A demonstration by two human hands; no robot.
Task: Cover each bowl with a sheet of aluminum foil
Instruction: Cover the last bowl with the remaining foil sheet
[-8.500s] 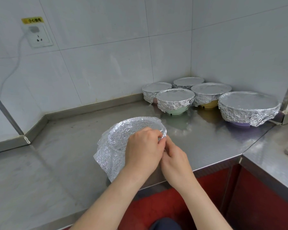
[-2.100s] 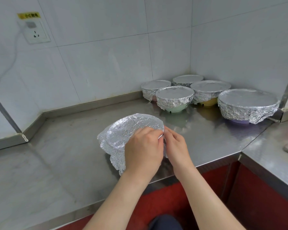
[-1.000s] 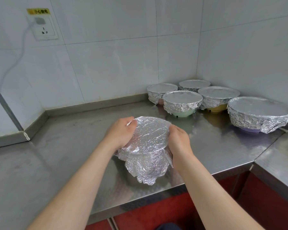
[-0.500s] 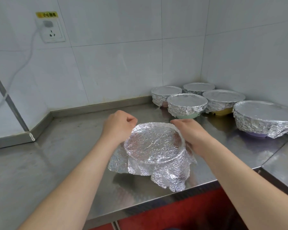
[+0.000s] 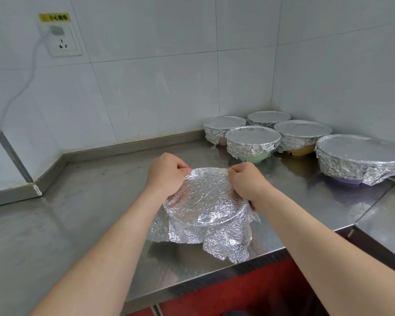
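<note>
A crinkled foil sheet (image 5: 205, 201) drapes over a bowl near the counter's front edge; the bowl itself is hidden under it. My left hand (image 5: 167, 172) grips the foil at the far left of the rim with curled fingers. On the far right of the rim, my right hand (image 5: 246, 181) grips the foil too. Loose foil flaps hang down at the front. Several foil-covered bowls stand in the back right corner, among them a green one (image 5: 252, 142), a yellow one (image 5: 301, 135) and a large purple one (image 5: 360, 156).
The steel counter (image 5: 89, 201) meets white tiled walls at the back and right. A wall socket (image 5: 61, 39) with a white cable is at the upper left. A second counter section (image 5: 388, 215) adjoins on the right. Red cabinet fronts lie below.
Both hands slid from the bowl's sides to the far part of the rim and curled onto the foil. The bowl, tilted a second ago, now sits level on the counter.
</note>
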